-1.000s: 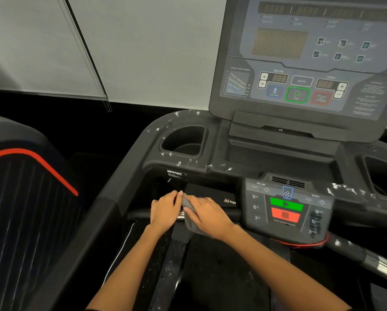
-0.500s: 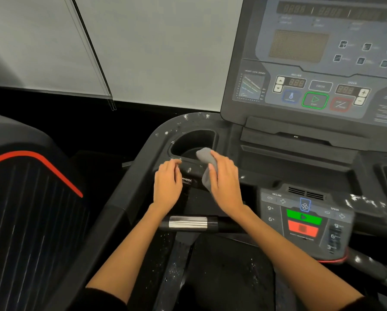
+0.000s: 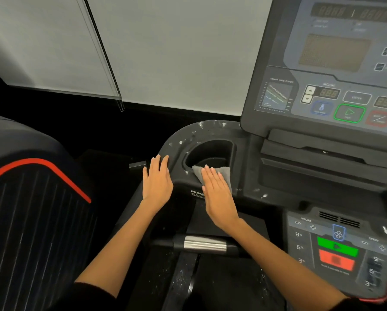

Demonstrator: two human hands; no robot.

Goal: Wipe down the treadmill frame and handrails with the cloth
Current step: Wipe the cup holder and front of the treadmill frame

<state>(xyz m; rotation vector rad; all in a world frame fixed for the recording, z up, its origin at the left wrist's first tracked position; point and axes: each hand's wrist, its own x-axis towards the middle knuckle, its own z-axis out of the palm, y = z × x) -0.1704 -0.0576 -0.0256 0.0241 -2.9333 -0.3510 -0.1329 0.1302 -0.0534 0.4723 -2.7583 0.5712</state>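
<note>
Head view shows our right hand (image 3: 218,194) pressing the grey cloth (image 3: 219,173) with flat fingers at the cupholder's (image 3: 210,153) 6 o'clock rim, left hand (image 3: 157,182) flat, released at 9 o'clock; we should keep pressure even over the white specks (image 3: 200,125).

The cloth (image 3: 223,171) is soft grey fabric with a fine matt nap. The treadmill frame (image 3: 210,131) looks like matt black plastic, flecked with white specks around the cup holder (image 3: 212,153). The handrail (image 3: 205,243) carries a brushed, shiny metal sleeve between dull black grips. The console (image 3: 322,75) has a smooth, faintly glossy plastic face
</note>
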